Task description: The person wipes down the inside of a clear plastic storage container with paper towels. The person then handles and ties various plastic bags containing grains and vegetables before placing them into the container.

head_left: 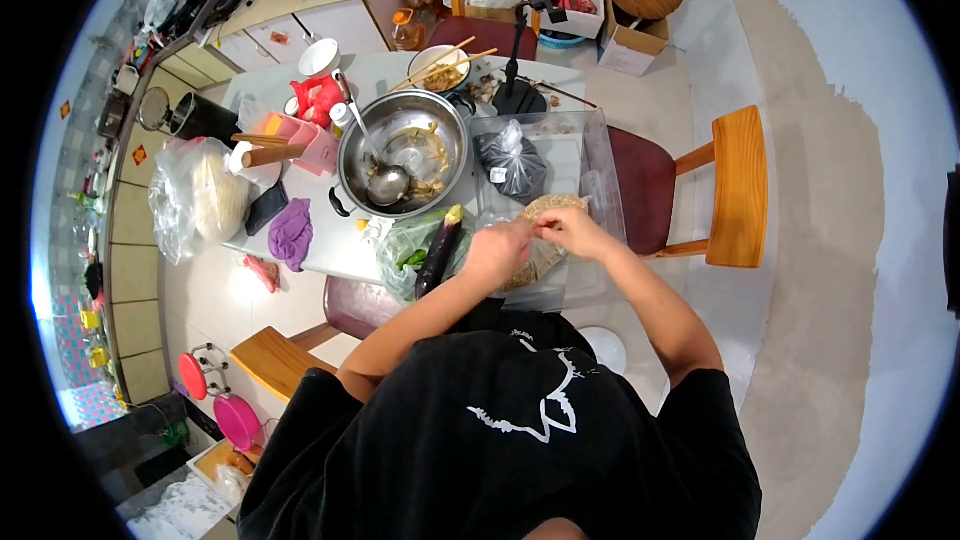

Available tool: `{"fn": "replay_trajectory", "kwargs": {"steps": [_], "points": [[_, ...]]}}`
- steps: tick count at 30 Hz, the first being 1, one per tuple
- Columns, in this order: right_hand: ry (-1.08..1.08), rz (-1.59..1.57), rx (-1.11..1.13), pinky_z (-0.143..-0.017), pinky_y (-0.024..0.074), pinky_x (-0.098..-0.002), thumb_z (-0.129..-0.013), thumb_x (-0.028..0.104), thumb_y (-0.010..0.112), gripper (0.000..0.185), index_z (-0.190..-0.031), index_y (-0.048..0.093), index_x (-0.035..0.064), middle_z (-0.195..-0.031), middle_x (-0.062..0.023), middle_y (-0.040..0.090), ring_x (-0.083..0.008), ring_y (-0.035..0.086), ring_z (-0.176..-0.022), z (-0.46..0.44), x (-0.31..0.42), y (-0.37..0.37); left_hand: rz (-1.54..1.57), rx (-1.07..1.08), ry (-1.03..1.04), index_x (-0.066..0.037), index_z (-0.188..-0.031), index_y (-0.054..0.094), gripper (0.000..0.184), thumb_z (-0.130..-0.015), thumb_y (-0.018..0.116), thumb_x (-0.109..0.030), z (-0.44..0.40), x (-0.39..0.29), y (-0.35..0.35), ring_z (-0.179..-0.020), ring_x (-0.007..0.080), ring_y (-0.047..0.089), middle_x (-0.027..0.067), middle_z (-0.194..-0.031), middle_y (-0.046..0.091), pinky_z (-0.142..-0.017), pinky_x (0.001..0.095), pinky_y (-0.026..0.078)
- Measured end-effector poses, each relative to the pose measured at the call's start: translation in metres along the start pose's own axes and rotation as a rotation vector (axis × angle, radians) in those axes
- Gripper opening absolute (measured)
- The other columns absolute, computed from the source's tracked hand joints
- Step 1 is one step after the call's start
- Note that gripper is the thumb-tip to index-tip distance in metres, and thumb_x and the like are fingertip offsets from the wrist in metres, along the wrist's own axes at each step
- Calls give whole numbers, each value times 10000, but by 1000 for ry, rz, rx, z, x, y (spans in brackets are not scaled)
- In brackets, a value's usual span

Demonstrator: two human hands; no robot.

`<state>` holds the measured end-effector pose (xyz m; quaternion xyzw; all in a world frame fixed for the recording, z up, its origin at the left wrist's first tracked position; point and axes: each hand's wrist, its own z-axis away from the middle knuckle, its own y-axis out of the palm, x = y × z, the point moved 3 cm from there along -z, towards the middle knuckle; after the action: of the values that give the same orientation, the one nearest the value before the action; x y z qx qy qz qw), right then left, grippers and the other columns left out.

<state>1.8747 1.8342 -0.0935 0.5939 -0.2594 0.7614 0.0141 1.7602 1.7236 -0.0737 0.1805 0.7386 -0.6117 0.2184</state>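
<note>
A clear plastic bag of tan, grain-like pieces (541, 266) lies at the near side of a clear plastic bin (610, 175). My left hand (503, 248) and my right hand (574, 231) meet above it, fingers closed in a pinch on what looks like the bag's gathered top. The pinched part itself is mostly hidden by the fingers. Beyond them in the bin sits a knotted bag of dark contents (512, 162). Left of my left hand, a dark eggplant (438, 256) lies on a plastic bag with green vegetables (405, 258).
A steel pot (352, 162) with a ladle (388, 184) in it stands left on the table. Behind it is a bowl (437, 67) with chopsticks across. A phone stand (518, 95), purple cloth (291, 234) and pink holder (316, 148) are around. A chair (738, 185) stands right.
</note>
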Motion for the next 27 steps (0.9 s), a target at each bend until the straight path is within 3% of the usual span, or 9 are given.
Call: {"fn": "replay_trajectory", "kwargs": {"steps": [7,13,15,16,18,20,22,25,27], "points": [[89,34,128,-619,442,-277,-788,83,586,120,-851,613,-17,-746,-78,634,-115,544,-669,-13,-26,18,-44,-45,236,-86,-782,551,115,-677,595,-103,4,-13,0,-670,282,568,87,-724,568,-570,385,456],[269,-244,156,-609,437,-301,-751,84,600,135,-846,604,-12,-702,-105,594,-174,541,-641,-1,-15,11,103,-100,0,-71,-880,591,208,-690,626,-148,-3,-5,-11,-705,286,570,82,-739,576,-625,373,466],[-331,192,-193,-602,431,-330,-736,98,609,154,-851,602,-4,-694,-124,569,-257,540,-644,10,10,16,230,61,-252,-56,-917,595,268,-676,653,-157,-6,1,-8,-716,304,560,104,-762,574,-649,372,463],[-328,192,-196,-602,431,-330,-736,98,609,154,-851,602,-4,-694,-124,569,-257,540,-644,11,10,20,232,63,-249,-56,-917,595,268,-676,653,-157,-9,-1,-11,-716,304,560,104,-762,574,-649,372,463],[-113,256,-309,-603,432,-345,-731,113,617,160,-842,598,0,-737,-145,567,-320,525,-661,10,-1,23,137,-319,101,-40,-902,587,281,-651,671,-133,-14,-16,-33,-681,308,544,121,-772,561,-639,371,460],[123,56,-328,-600,435,-328,-760,160,615,147,-797,599,18,-741,-95,561,-251,522,-645,11,-18,28,82,-475,106,-34,-905,584,260,-669,662,-110,-19,-24,-57,-662,276,542,113,-771,554,-630,349,460],[456,-783,-554,-578,431,-315,-798,212,601,166,-755,601,51,-742,-29,546,-167,500,-617,20,-30,32,30,-629,111,-28,-908,580,240,-687,653,-87,-14,-20,-60,-644,244,541,105,-771,548,-620,327,460],[538,-1073,-552,-668,398,-287,-815,254,586,151,-816,621,106,-805,22,549,-95,482,-741,29,-29,38,588,-297,-428,-3,-884,613,147,-751,608,-66,-6,13,-23,-612,148,559,96,-720,593,-570,266,448],[553,-1234,-557,-717,384,-281,-809,254,590,147,-844,625,116,-835,21,558,-95,479,-794,31,-29,44,677,-140,-446,3,-884,621,153,-758,621,-83,-2,23,10,-616,126,568,91,-717,611,-569,258,453]]}}
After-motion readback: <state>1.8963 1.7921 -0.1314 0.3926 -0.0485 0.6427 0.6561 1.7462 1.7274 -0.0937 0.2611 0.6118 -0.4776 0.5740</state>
